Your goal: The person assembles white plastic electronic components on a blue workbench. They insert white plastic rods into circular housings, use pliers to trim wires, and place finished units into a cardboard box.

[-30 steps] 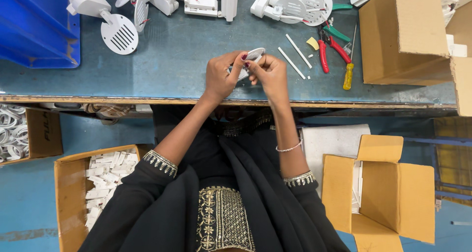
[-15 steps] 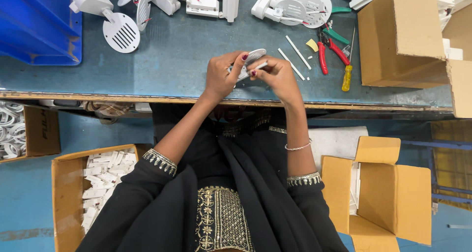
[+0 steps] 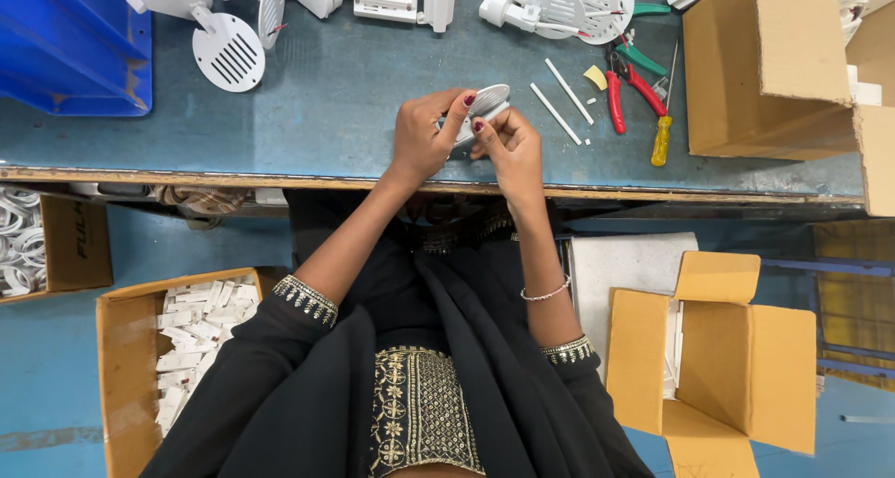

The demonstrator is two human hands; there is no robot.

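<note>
A blue bin (image 3: pixel 65 40) sits at the worktop's (image 3: pixel 336 114) far left corner; a cardboard box (image 3: pixel 760 63) stands at its right edge; near the front edge, the left hand (image 3: pixel 424 138) and right hand (image 3: pixel 508 142) together pinch a small white plastic part (image 3: pixel 485 105); red pliers (image 3: pixel 629 86) lie just right.

pliers (image 3: pixel 626 84) right of hands, boxes (image 3: pixel 718 357) below

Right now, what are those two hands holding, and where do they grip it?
Both the left hand and right hand hold one small white oval plastic part, pinched at its lower end by the fingertips.
</note>
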